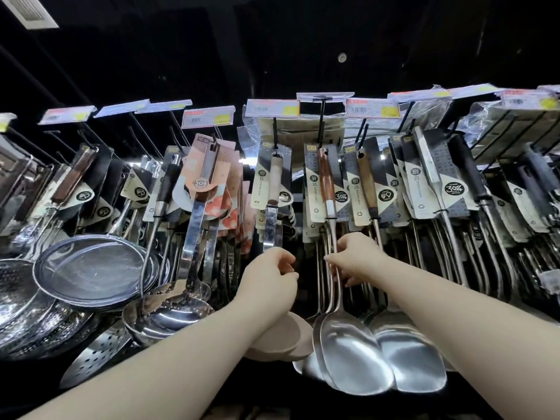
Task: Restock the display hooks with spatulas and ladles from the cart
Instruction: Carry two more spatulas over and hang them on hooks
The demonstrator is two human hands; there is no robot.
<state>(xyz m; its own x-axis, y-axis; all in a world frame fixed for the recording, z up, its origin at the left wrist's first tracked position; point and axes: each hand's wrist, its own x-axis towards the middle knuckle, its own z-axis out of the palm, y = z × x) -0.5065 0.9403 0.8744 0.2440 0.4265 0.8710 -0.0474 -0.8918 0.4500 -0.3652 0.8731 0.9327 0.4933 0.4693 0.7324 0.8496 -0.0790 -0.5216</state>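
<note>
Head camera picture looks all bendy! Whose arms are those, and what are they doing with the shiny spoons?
The camera sits on a person's head, looking forward and down, so you see their own arms. Its wide lens bends the edges. In front, shop hooks carry packaged ladles and spatulas, with mesh strainers at the left and price tags above. The right hand pinches the thin shaft of a hanging steel spatula. The left hand is curled beside a white-handled spatula; I cannot tell whether it grips anything.
</note>
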